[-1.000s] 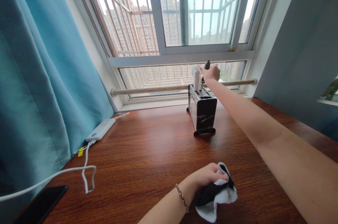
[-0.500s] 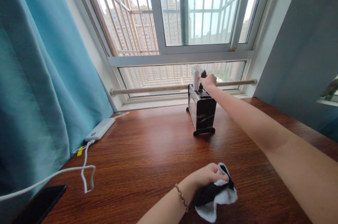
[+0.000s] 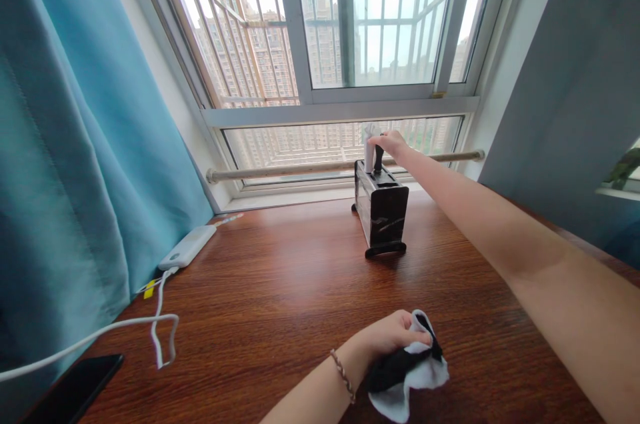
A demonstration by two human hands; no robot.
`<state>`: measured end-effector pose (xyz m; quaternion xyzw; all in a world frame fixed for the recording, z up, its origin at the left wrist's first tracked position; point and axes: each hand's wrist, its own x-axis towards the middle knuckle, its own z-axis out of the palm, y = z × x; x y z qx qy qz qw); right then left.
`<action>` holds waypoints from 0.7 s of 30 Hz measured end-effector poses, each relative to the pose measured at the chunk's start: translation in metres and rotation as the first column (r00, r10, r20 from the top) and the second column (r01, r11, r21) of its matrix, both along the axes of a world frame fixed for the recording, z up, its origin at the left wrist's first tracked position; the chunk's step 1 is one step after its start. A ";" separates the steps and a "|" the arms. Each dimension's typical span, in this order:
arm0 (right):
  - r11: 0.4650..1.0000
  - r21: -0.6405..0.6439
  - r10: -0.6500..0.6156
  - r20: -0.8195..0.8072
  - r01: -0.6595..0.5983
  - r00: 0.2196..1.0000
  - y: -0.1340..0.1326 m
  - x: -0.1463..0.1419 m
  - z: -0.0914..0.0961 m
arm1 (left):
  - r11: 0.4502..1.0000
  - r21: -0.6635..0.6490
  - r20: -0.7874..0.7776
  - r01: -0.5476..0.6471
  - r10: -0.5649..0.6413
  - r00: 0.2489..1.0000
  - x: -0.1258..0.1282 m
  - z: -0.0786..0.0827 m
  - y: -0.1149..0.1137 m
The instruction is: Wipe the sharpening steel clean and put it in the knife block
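My left hand [image 3: 393, 334] is closed on a crumpled black-and-white cloth [image 3: 433, 371] just above or on the near part of the wooden table. My right hand [image 3: 393, 143] stretches out to the top of a black holder [image 3: 389, 214] with marble-like streaks and dark feet. Its fingers are closed at the upper end of a black handle [image 3: 379, 159] standing in the holder, and the fingertips reach a white upright piece [image 3: 369, 156] beside it. What the black handle belongs to is hidden inside the holder.
A white power bank [image 3: 187, 247] with white cables [image 3: 159, 327] lies at the left, by a blue curtain [image 3: 125, 144]. A dark phone [image 3: 75, 387] rests at the near left edge. Behind the holder run a horizontal rail [image 3: 280, 172] and a barred window.
My right hand has shifted slightly left and now covers the top of the black handle, which showed before. The left hand and cloth have barely moved.
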<state>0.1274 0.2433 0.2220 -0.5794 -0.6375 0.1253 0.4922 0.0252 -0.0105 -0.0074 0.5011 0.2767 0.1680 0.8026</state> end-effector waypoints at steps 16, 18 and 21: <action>0.928 0.354 -0.263 0.411 0.112 0.873 -0.040 -0.027 0.009 | 0.999 0.043 0.021 -0.009 0.008 1.000 0.002 -0.010 0.002; 0.926 0.372 -0.201 0.333 0.067 0.921 -0.060 -0.021 0.002 | 0.996 0.024 0.085 -0.082 0.080 0.993 0.005 -0.013 0.005; 0.893 0.445 -0.020 0.176 -0.061 0.984 -0.114 -0.009 -0.023 | 0.965 -0.044 0.158 -0.259 0.262 0.952 0.007 -0.013 0.013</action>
